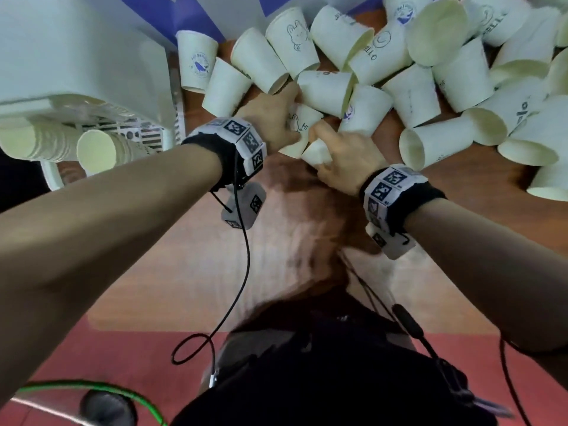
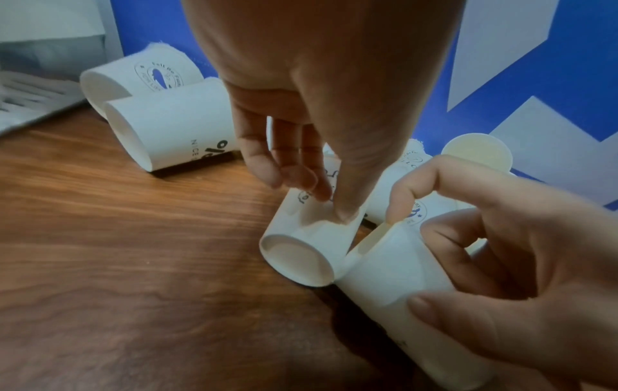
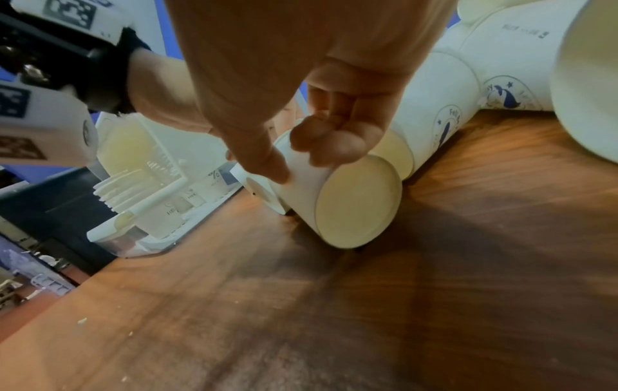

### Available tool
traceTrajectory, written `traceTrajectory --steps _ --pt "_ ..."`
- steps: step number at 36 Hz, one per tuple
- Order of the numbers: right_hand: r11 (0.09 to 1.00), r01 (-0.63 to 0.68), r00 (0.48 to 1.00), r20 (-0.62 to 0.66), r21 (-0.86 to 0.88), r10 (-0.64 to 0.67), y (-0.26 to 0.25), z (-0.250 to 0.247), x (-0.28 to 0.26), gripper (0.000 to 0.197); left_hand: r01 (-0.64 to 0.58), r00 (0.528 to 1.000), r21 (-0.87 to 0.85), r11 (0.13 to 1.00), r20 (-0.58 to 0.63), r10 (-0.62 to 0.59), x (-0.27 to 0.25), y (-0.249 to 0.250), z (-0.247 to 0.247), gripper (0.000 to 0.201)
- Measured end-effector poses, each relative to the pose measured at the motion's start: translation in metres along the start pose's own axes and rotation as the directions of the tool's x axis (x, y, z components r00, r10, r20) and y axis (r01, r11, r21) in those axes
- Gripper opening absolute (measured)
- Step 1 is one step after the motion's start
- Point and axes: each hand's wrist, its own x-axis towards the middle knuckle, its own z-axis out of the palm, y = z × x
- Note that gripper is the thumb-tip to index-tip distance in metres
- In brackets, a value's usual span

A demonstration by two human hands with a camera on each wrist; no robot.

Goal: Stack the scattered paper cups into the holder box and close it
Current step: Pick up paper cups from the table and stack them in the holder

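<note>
Many white paper cups (image 1: 408, 96) lie scattered on their sides across the far part of the wooden table (image 1: 276, 241). My left hand (image 1: 295, 118) pinches a bunny-print cup (image 2: 301, 238) that lies on the table, thumb on one side and fingers on the other. Right beside it, my right hand (image 1: 319, 146) grips a plain cup (image 3: 334, 198), which also lies on the wood with its mouth toward the right wrist camera. The two cups touch side by side. The white holder box (image 1: 76, 72) stands at the far left, with stacks of cups (image 1: 101, 149) showing in it.
A blue and white wall (image 2: 535, 79) backs the table. More loose cups (image 2: 160, 127) lie between my hands and the holder box. Bare wood (image 3: 401, 317) stretches toward me. Black cables (image 1: 239, 287) hang from my wrists.
</note>
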Motion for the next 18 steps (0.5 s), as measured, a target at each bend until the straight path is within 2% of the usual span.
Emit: traceTrajectory --steps 12,18 --pt "1.0 0.026 0.996 -0.09 -0.017 -0.027 0.005 0.01 0.0 0.047 0.012 1.0 -0.082 0.997 -0.004 -0.013 -0.008 0.0 0.01 0.054" --pt "0.999 -0.031 0.998 -0.053 0.026 0.032 0.004 0.007 -0.006 0.047 0.069 0.997 -0.074 0.995 -0.009 -0.07 -0.025 0.003 0.006 0.047"
